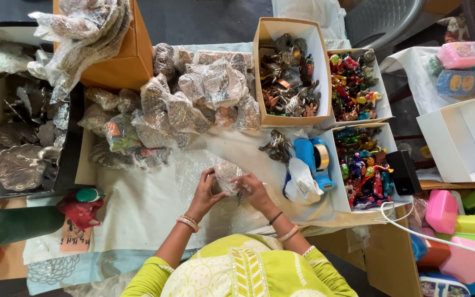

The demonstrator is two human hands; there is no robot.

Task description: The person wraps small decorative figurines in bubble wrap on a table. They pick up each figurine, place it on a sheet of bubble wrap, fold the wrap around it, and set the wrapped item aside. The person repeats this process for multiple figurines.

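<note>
I was mid-wrap, both my left hand (203, 193) and right hand (253, 190) gripping the bubble-wrapped piece (226, 175) with closed fingers; sealing it probably called for the tape dispenser (314, 159).

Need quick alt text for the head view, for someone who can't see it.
Both hands, left hand and right hand, hold a small bubble-wrapped item over a bubble-wrap sheet. Wrapped bundles lie beyond; boxes of figurines and a blue tape dispenser are right.
</note>
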